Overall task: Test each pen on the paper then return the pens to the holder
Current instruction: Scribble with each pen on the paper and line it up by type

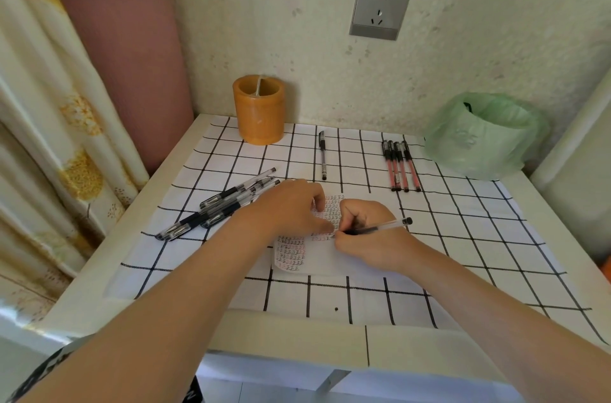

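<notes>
With your right grip point(367, 237) pinching the black pen point(383, 226), write lightly while your flat left grip point(291, 207), at nine o'clock, pins the paper point(317, 262).

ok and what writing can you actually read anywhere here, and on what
"正" repeated in rows, black and red, on the paper.
Barrel print on the black pens, red pens and the pen in the right hand: too small to read.
Faint print on the green bag: blurred.

Home room, curtain point(49, 138), wall socket point(382, 6)
</notes>
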